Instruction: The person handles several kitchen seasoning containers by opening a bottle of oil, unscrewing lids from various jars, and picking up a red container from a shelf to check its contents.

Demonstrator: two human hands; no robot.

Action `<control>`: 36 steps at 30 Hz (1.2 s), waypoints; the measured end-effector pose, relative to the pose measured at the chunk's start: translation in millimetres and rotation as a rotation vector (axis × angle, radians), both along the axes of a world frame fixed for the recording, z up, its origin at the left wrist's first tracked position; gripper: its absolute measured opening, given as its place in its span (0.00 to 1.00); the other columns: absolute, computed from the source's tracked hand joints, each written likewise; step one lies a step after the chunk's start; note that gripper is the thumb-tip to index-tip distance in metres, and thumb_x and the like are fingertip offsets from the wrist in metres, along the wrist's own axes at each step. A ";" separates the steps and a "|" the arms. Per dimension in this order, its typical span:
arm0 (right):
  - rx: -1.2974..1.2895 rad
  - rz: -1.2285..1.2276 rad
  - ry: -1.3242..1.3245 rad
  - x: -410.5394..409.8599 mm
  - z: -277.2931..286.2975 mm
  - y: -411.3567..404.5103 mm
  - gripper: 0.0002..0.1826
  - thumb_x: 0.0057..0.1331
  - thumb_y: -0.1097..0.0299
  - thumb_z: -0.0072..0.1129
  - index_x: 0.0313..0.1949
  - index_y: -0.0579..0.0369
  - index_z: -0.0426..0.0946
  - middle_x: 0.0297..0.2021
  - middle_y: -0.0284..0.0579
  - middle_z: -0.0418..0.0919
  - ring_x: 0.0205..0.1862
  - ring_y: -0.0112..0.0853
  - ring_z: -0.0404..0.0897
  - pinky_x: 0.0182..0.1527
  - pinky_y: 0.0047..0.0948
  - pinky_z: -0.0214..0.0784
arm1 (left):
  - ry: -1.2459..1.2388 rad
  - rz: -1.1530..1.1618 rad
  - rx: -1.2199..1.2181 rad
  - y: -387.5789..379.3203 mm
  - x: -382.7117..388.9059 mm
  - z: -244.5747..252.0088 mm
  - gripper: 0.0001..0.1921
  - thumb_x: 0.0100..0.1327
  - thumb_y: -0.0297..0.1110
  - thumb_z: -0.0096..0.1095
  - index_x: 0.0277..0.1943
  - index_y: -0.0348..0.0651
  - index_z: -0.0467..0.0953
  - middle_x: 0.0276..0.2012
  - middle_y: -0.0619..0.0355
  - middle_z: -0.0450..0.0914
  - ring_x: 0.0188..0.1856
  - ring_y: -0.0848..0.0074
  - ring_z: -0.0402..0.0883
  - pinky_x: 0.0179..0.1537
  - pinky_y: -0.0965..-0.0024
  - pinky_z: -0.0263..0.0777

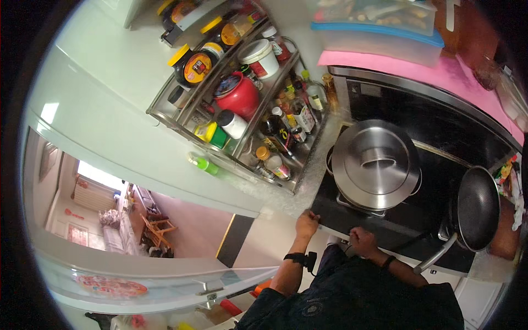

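My left hand (307,223) rests at the front left corner of the black gas stove (412,239), fingers curled, and no object shows in it. Near the stove's front edge is my right hand (363,241), also curled; whether its fingers hold anything cannot be told. Behind my hands a lidded stainless steel pot (350,177) stands on the left burner. Its steel lid (387,140) with a loop handle is on. A black frying pan (478,210) sits on the right burner, its metal handle pointing towards me.
A metal tiered rack (264,181) with jars, bottles and a red pot (239,97) stands left of the stove. Behind the stove, plastic containers (379,43) rest on a pink surface (367,61). A green bottle (204,164) is by the left wall. An open doorway lies at left.
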State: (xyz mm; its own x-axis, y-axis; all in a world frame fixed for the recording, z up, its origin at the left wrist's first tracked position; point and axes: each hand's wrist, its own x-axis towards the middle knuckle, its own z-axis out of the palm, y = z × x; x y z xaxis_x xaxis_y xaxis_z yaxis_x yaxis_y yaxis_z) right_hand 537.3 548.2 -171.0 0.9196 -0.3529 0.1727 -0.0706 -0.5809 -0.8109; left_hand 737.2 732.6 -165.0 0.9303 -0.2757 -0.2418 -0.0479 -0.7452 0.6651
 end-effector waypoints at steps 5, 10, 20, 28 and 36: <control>0.011 -0.004 -0.013 0.2 0.9 0.4 0.07 0.68 0.66 0.58 0.40 0.54 0.76 0.30 0.53 0.82 0.32 0.51 0.84 0.34 0.47 0.77 | -0.008 -0.005 -0.046 4.8 1.9 -12.2 0.13 0.58 0.39 0.73 0.36 0.39 0.77 0.31 0.43 0.83 0.38 0.49 0.83 0.42 0.54 0.75; 0.048 0.017 -0.037 -0.6 2.4 4.6 0.05 0.66 0.70 0.61 0.39 0.55 0.76 0.30 0.53 0.82 0.31 0.51 0.84 0.33 0.46 0.77 | -0.039 -0.021 0.025 5.7 -0.1 -1.9 0.13 0.58 0.38 0.73 0.36 0.39 0.78 0.31 0.43 0.83 0.38 0.49 0.83 0.42 0.54 0.75; 0.021 -0.006 -0.009 4.2 1.7 7.5 0.10 0.65 0.67 0.64 0.31 0.56 0.72 0.26 0.52 0.79 0.28 0.51 0.82 0.30 0.47 0.75 | -0.036 -0.066 0.061 4.9 4.8 0.4 0.12 0.59 0.38 0.71 0.37 0.40 0.77 0.33 0.43 0.84 0.40 0.48 0.83 0.43 0.51 0.75; -0.037 -0.136 0.068 4.4 0.4 13.2 0.13 0.63 0.63 0.67 0.28 0.55 0.73 0.23 0.51 0.77 0.25 0.47 0.81 0.29 0.42 0.72 | -0.079 -0.159 0.101 4.8 0.2 13.2 0.11 0.62 0.39 0.69 0.38 0.40 0.78 0.35 0.42 0.84 0.43 0.46 0.83 0.45 0.50 0.75; -0.071 -0.211 0.007 12.2 17.5 20.4 0.13 0.67 0.64 0.63 0.28 0.57 0.74 0.21 0.51 0.78 0.25 0.47 0.81 0.28 0.42 0.72 | -0.094 -0.241 0.079 9.1 2.9 19.0 0.14 0.65 0.42 0.65 0.38 0.38 0.76 0.38 0.41 0.83 0.44 0.46 0.82 0.45 0.48 0.75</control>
State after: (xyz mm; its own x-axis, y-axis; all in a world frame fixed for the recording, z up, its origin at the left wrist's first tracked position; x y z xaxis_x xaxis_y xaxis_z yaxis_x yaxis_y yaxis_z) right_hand 549.4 568.6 -153.5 0.8280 -0.5248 0.1976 -0.2026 -0.6084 -0.7673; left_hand 740.0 741.7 -146.1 0.8594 -0.4758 -0.1871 -0.2893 -0.7543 0.5893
